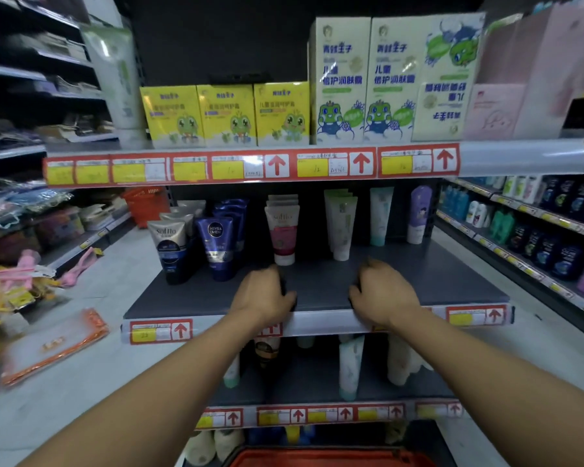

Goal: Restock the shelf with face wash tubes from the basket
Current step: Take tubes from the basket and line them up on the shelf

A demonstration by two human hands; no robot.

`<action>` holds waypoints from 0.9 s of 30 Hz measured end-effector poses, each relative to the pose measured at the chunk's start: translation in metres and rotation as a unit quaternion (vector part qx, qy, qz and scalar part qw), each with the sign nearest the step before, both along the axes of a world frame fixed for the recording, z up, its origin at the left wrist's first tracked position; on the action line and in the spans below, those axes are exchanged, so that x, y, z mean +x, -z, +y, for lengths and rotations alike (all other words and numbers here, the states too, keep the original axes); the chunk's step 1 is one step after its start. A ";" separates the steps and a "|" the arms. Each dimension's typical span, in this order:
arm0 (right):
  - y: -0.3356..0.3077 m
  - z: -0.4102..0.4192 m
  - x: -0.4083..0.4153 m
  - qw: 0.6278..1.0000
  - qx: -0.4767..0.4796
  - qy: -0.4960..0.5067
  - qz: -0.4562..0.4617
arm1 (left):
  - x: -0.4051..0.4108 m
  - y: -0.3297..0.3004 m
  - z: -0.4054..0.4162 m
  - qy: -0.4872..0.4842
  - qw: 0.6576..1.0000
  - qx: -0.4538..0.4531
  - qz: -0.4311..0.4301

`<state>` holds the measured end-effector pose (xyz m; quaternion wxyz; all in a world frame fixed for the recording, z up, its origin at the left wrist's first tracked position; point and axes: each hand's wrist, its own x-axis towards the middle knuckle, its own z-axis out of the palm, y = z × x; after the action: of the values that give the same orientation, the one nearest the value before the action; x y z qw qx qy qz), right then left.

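Observation:
The dark grey middle shelf [435, 281] holds upright face wash tubes at its back: grey-and-blue Softto tubes [169, 251], blue Nivea Men tubes [218, 247], pink Softto tubes [282, 234], white-green tubes [341, 224], a teal tube [380, 215] and a purple bottle [418, 214]. My left hand [267, 294] and my right hand [383, 294] rest on the shelf's bare front part, knuckles up and fingers curled under. I see no tube in either hand. Only the rim of the red basket [327, 458] shows at the bottom edge, and its contents are hidden.
Yellow boxes [226, 112] and tall cream boxes [368, 79] fill the shelf above. The lower shelf [317, 375] holds a few tubes. Bottle shelves [536, 230] line the right aisle. Packaged goods [51, 345] lie on the floor at left, and an orange basket [145, 205] stands behind.

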<state>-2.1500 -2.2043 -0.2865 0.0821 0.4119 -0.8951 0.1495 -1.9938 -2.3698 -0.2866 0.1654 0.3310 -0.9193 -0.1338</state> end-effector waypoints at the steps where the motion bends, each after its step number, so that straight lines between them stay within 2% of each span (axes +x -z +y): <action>1: 0.002 0.005 0.006 1.000 -0.008 -0.002 0.006 | 0.007 0.001 0.007 0.008 1.000 -0.022 -0.003; 4: 0.011 0.018 0.022 0.999 -0.035 -0.019 0.028 | 0.024 0.002 0.023 0.023 0.997 -0.070 0.008; 13: 0.029 0.053 0.061 0.991 -0.087 -0.052 0.085 | 0.059 0.008 0.064 0.066 0.990 -0.110 0.052; 20: 0.057 0.071 0.088 0.992 -0.086 -0.039 0.078 | 0.081 0.038 0.085 0.053 0.996 -0.064 0.003; 27: 0.116 0.080 0.108 0.999 -0.021 -0.040 0.031 | 0.091 0.097 0.093 0.047 0.997 -0.001 -0.067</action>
<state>-2.0424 -2.1248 -0.4025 0.1119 0.4499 -0.8717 0.1584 -1.9026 -2.2771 -0.3833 0.0974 0.2957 -0.9430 -0.1177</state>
